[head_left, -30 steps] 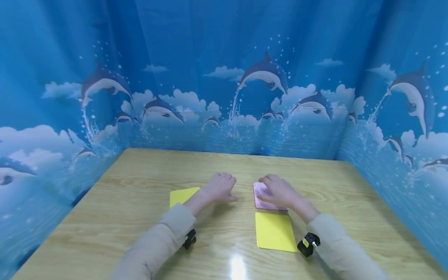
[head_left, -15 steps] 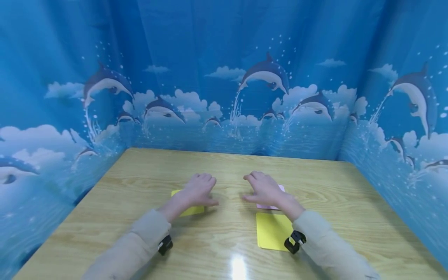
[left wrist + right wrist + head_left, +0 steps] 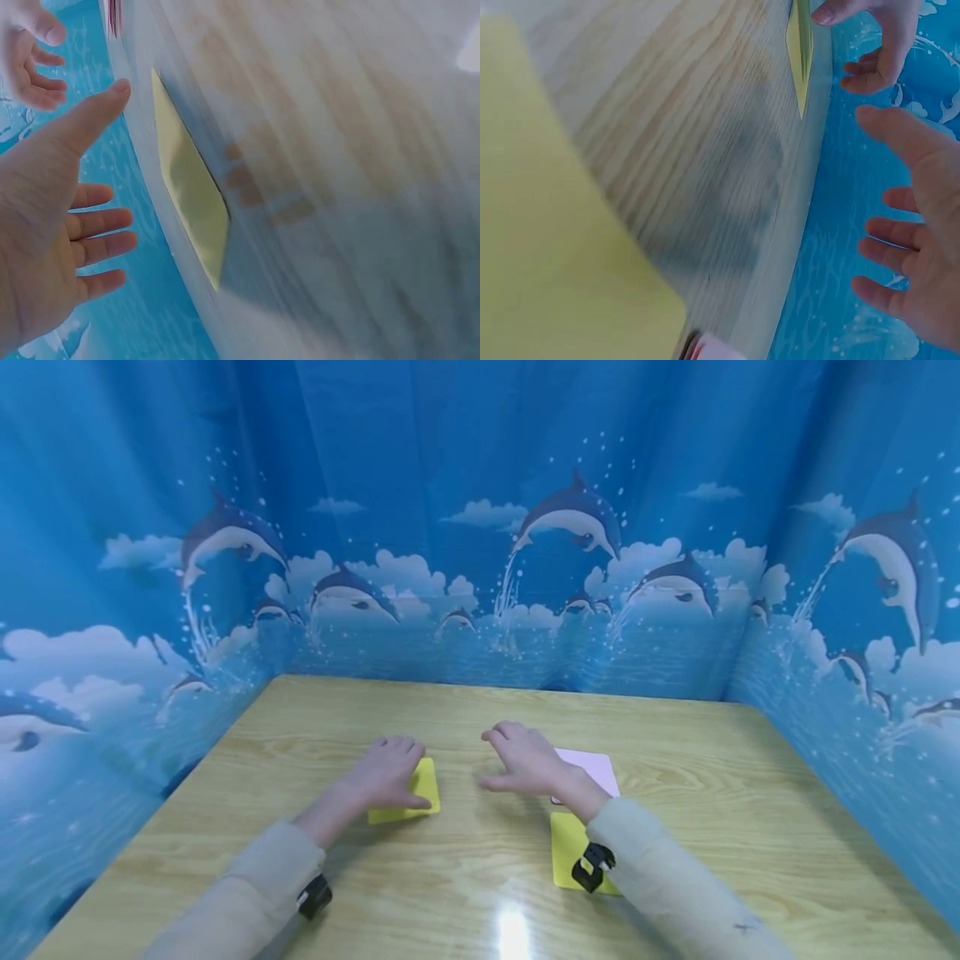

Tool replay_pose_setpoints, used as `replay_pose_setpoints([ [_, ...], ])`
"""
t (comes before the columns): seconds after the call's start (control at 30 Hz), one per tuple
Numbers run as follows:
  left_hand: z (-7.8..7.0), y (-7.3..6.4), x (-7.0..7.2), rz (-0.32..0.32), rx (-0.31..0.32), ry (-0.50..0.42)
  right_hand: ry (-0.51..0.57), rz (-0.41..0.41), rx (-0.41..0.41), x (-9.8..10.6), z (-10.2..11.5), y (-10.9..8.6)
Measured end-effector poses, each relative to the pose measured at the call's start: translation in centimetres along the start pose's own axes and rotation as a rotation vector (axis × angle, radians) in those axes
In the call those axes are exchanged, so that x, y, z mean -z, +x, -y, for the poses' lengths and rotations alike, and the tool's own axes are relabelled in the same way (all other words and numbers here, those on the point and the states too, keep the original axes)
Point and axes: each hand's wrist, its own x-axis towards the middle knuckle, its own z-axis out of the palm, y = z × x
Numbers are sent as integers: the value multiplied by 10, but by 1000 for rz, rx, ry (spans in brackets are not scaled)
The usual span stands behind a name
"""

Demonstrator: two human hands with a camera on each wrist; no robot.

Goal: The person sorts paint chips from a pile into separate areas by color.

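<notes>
My left hand (image 3: 378, 777) hovers over a yellow square card or sheet (image 3: 427, 783) on the left of the table. In the left wrist view the fingers are relaxed and spread, apart from the flat yellow square (image 3: 187, 187). My right hand (image 3: 525, 764) hangs in the air near the middle, thumb and fingers apart, holding nothing. Just right of it lies a small stack of pink squares (image 3: 596, 768), partly hidden by the wrist. Nearer to me is another yellow square (image 3: 566, 847), partly covered by the right sleeve.
A wood-grain table (image 3: 465, 877) carries the squares. Behind it and at its sides hangs a blue curtain (image 3: 450, 527) printed with dolphins. Each wrist wears a small black camera, such as the right one (image 3: 592, 866).
Both hands have moved left. The left has come over the left yellow square; the right has moved off the pink stack, uncovering more of it. The squares look unmoved.
</notes>
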Motion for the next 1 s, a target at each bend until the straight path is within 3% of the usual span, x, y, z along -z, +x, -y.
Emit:
replay_pose_setpoints([
  [0.27,10,-11,-4,36,43,-37,75,90,-10,-7,20,20],
  [0.73,32,-33,-8,79,95,-115,18,169,63,-26,55,58],
  [1.0,35,-38,-8,137,111,-158,100,257,1,-37,66,66],
])
